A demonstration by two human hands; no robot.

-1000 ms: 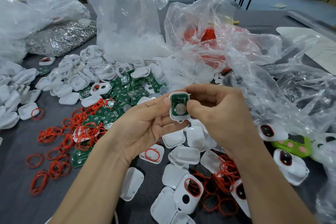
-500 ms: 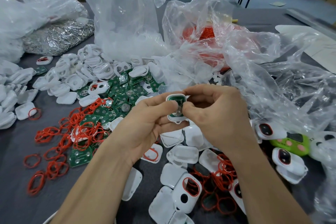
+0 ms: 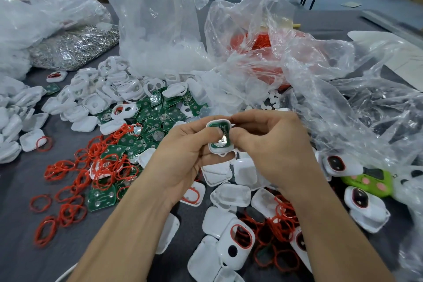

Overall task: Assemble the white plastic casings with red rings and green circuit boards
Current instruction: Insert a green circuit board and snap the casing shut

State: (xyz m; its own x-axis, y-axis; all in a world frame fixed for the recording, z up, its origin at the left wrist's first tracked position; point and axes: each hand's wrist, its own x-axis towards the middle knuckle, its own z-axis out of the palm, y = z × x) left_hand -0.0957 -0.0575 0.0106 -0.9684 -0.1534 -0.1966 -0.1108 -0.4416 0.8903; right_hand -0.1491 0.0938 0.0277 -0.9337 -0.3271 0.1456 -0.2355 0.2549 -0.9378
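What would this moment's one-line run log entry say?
phase: board seating | left hand: holds white casing, thumb on green circuit board | right hand: pinches casing | table: loose red rings

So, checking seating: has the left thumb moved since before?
Yes: left thumb slid right, from the edge of the casing onto its circuit board, away from the board pile.

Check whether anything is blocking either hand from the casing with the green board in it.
Nothing visible does. The left hand and right hand both hold the white casing directly, thumbs on the green circuit board seated inside it.
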